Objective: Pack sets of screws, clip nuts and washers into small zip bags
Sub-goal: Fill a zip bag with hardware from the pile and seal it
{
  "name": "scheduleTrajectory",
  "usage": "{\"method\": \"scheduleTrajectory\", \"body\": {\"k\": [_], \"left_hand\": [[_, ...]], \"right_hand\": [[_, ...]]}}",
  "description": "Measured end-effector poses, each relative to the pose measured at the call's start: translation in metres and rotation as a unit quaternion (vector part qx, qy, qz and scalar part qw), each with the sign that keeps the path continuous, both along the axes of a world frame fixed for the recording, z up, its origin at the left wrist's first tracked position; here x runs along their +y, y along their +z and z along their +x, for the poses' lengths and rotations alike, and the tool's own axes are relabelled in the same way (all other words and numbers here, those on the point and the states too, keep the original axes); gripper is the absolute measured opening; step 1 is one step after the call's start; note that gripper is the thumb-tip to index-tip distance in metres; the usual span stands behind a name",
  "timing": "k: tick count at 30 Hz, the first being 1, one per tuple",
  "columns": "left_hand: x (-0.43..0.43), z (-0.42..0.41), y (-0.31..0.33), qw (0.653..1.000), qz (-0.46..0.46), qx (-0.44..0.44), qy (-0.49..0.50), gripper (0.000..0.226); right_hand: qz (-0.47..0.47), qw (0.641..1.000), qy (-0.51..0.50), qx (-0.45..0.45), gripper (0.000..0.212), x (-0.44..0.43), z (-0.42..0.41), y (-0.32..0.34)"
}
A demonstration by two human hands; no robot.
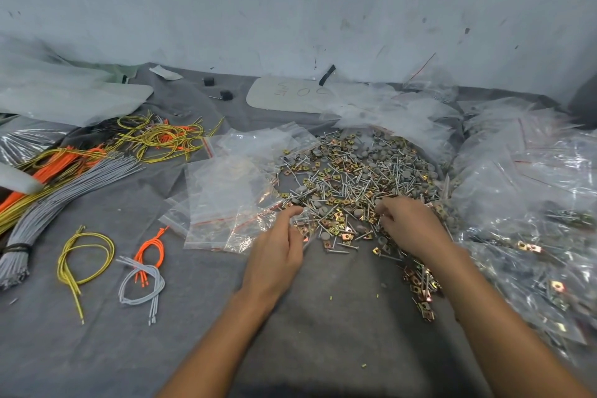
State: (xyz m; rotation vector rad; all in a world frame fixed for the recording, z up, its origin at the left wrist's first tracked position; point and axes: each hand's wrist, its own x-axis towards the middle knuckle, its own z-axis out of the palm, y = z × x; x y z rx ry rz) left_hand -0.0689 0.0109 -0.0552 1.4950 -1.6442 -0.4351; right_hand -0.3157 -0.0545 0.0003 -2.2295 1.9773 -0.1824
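Observation:
A wide heap of silver screws, gold clip nuts and grey round washers (358, 171) lies on the grey cloth. My left hand (277, 245) holds a small clear zip bag (302, 226) at the heap's near left edge; the bag has a few parts in it. My right hand (410, 223) reaches into the near side of the heap with fingers curled over the pieces; whether it pinches one is hidden. A stack of empty zip bags (226, 197) with red seal lines lies left of the heap.
Filled bags (533, 229) are heaped at the right. Grey, orange and yellow wire bundles (64, 178) lie at the left, with small wire loops (142, 275) nearer me. A white board (290, 95) and plastic sheets sit by the back wall.

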Motion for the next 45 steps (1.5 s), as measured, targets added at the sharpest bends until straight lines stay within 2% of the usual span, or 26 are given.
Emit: {"method": "scheduleTrajectory", "body": {"k": [10, 13, 17, 21, 22, 24, 26, 28, 30, 33, 35, 41, 45], "left_hand": [[0.002, 0.000, 0.002, 1.000, 0.000, -0.002, 0.004, 0.034], [0.002, 0.001, 0.002, 1.000, -0.006, -0.004, 0.001, 0.033], [0.002, 0.000, 0.003, 1.000, -0.006, -0.007, -0.002, 0.033], [0.003, 0.000, 0.005, 1.000, -0.009, -0.013, -0.002, 0.034], [0.003, 0.000, 0.006, 1.000, -0.011, -0.017, -0.003, 0.032], [0.007, 0.000, 0.007, 1.000, -0.017, -0.020, -0.011, 0.028], [0.014, -0.001, 0.009, 0.999, -0.020, -0.017, -0.023, 0.025], [0.021, 0.000, 0.012, 0.999, -0.025, -0.010, -0.029, 0.023], [0.027, 0.003, 0.018, 0.999, -0.045, -0.006, -0.026, 0.022], [0.033, 0.011, 0.028, 0.998, -0.054, 0.002, -0.016, 0.026], [0.036, 0.018, 0.033, 0.999, -0.049, 0.022, -0.008, 0.029], [0.047, 0.035, 0.065, 0.995, -0.032, 0.099, -0.003, 0.031], [0.054, 0.044, 0.106, 0.981, 0.003, 0.192, -0.036, 0.020]], "right_hand": [[-0.014, 1.000, 0.013, 0.018, 0.012, -0.004, 0.003, 0.005], [-0.048, 0.998, 0.033, -0.022, 0.007, 0.000, 0.008, 0.005], [-0.007, 0.997, 0.053, -0.050, 0.007, 0.006, 0.021, 0.005], [-0.029, 0.993, 0.061, -0.093, 0.009, 0.015, 0.029, 0.004], [-0.031, 0.989, 0.074, -0.125, 0.013, 0.018, 0.034, 0.002], [-0.027, 0.976, 0.118, -0.183, 0.033, 0.026, 0.047, 0.001], [-0.017, 0.967, 0.182, -0.177, 0.061, 0.030, 0.060, -0.001], [0.000, 0.963, 0.225, -0.148, 0.068, 0.029, 0.070, -0.003], [0.008, 0.957, 0.244, -0.156, 0.053, 0.028, 0.077, -0.004], [-0.045, 0.940, 0.270, -0.203, 0.025, 0.031, 0.081, -0.001], [-0.068, 0.929, 0.275, -0.238, 0.016, 0.032, 0.083, 0.007], [-0.044, 0.909, 0.255, -0.325, 0.012, 0.043, 0.093, 0.038], [-0.018, 0.860, 0.209, -0.465, 0.015, 0.057, 0.100, 0.066]]}}
